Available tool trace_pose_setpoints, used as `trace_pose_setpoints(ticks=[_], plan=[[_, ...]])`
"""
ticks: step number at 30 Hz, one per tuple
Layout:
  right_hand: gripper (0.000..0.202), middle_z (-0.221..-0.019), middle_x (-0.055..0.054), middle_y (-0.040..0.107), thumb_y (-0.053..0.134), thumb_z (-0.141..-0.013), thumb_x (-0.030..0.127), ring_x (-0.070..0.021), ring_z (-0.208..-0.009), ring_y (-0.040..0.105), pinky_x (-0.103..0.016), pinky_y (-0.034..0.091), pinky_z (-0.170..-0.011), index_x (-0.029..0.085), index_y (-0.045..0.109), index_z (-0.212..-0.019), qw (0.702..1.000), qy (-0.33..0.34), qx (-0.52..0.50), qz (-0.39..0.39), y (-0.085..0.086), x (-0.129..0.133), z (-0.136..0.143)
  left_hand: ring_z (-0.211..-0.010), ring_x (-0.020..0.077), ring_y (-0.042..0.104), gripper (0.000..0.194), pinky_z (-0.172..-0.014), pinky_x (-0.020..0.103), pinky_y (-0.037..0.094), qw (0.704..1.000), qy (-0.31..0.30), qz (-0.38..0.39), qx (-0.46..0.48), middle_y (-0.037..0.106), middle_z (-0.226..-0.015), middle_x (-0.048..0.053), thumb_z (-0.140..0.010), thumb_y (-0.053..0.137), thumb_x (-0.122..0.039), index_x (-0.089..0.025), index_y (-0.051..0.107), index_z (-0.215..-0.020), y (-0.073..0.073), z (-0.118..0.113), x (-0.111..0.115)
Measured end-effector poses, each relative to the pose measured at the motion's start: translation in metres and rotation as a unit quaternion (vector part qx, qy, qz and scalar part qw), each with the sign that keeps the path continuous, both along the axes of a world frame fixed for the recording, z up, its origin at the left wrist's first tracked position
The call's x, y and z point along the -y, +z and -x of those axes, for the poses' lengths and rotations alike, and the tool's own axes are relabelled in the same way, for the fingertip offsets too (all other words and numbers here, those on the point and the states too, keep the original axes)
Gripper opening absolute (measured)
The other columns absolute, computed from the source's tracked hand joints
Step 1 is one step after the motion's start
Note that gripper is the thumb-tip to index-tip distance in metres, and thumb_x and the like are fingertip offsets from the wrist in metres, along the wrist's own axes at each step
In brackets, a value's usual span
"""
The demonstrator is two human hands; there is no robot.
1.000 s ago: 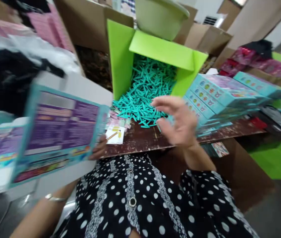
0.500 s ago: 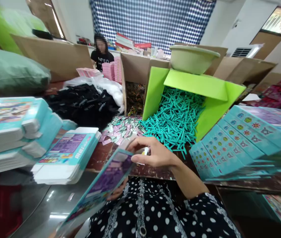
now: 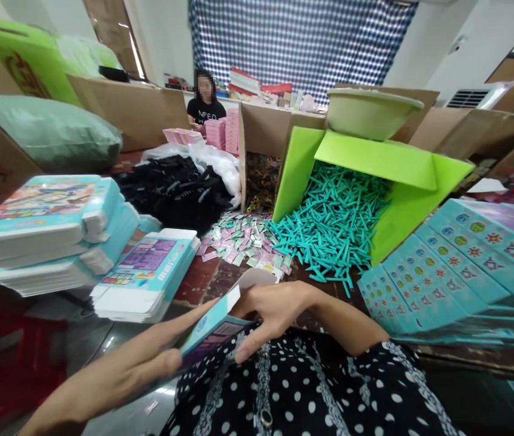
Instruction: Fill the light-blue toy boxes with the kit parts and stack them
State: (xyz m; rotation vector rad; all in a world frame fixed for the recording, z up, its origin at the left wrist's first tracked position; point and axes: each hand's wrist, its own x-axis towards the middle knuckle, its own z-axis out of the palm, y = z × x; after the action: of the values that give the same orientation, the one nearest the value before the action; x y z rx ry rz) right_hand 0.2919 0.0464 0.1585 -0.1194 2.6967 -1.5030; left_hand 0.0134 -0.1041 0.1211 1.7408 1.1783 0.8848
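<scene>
A teal and purple carton (image 3: 215, 330), opened out into a box shape, is between my hands near my lap. My left hand (image 3: 161, 357) is closed on its left side, thumb in front. At its open upper end is my right hand (image 3: 275, 309), with some fingers inside the opening and the thumb apart in front. White flaps stand up at that end. Just beyond lie small pink and green packets (image 3: 238, 239) in a loose pile. Teal stick-like pieces (image 3: 333, 224) spill from a bright green box (image 3: 379, 160) to the right of them.
Flattened cartons (image 3: 148, 272) and a taller stack (image 3: 52, 206) stand at left, filled-out boxes (image 3: 447, 266) at right. Behind are black items (image 3: 175, 188), a cardboard box (image 3: 263, 130) and a basin (image 3: 372, 112). A person (image 3: 206, 109) sits at the back. A red stool (image 3: 20, 357) is lower left.
The carton has gone from flat-looking to opened out. My right hand has moved down to its opening, and my left hand and forearm have come into fuller view. The camera view has shifted left.
</scene>
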Motion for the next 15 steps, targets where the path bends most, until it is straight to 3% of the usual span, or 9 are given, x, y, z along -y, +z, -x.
trace_pose_setpoints(ticks=[4, 10, 13, 15], plan=[[0.066, -0.106, -0.009, 0.083, 0.078, -0.096, 0.077, -0.0161, -0.091, 0.072, -0.025, 0.056, -0.089, 0.012, 0.082, -0.11, 1.0, 0.0, 0.004, -0.022, -0.002, 0.001, 0.014, -0.143, 0.043, 0.073, 0.06, -0.127, 0.057, 0.054, 1.0, 0.016, 0.007, -0.006, 0.078, -0.151, 0.01, -0.098, 0.083, -0.051, -0.039, 0.075, -0.156, 0.002, -0.011, 0.005], [0.062, -0.101, -0.006, 0.082, 0.081, -0.094, 0.074, -0.0157, -0.09, 0.071, -0.025, 0.057, -0.087, 0.013, 0.083, -0.105, 0.999, -0.027, 0.034, -0.016, -0.009, -0.003, 0.018, -0.141, 0.0431, 0.073, 0.06, -0.124, 0.057, 0.056, 0.999, 0.037, 0.032, 0.012, 0.081, -0.145, 0.014, -0.096, 0.081, -0.06, -0.033, 0.081, -0.15, -0.017, -0.012, -0.004], [0.054, -0.095, -0.002, 0.08, 0.086, -0.093, 0.067, -0.0131, -0.082, 0.07, -0.022, 0.056, -0.078, 0.014, 0.082, -0.104, 0.997, -0.045, 0.063, -0.021, -0.008, 0.001, 0.019, -0.122, 0.0398, 0.082, 0.054, -0.112, 0.051, 0.066, 0.995, 0.097, 0.02, 0.024, 0.086, -0.132, 0.014, -0.091, 0.086, -0.061, -0.028, 0.087, -0.135, -0.026, -0.016, -0.008], [0.049, -0.101, -0.003, 0.081, 0.085, -0.096, 0.062, -0.0139, -0.085, 0.072, -0.023, 0.059, -0.08, 0.015, 0.081, -0.107, 0.996, -0.078, 0.022, -0.026, -0.005, 0.005, 0.018, -0.107, 0.0367, 0.085, 0.052, -0.096, 0.044, 0.072, 0.986, 0.159, 0.018, 0.051, 0.088, -0.118, 0.013, -0.087, 0.09, -0.062, -0.024, 0.088, -0.123, -0.03, -0.017, -0.008]])
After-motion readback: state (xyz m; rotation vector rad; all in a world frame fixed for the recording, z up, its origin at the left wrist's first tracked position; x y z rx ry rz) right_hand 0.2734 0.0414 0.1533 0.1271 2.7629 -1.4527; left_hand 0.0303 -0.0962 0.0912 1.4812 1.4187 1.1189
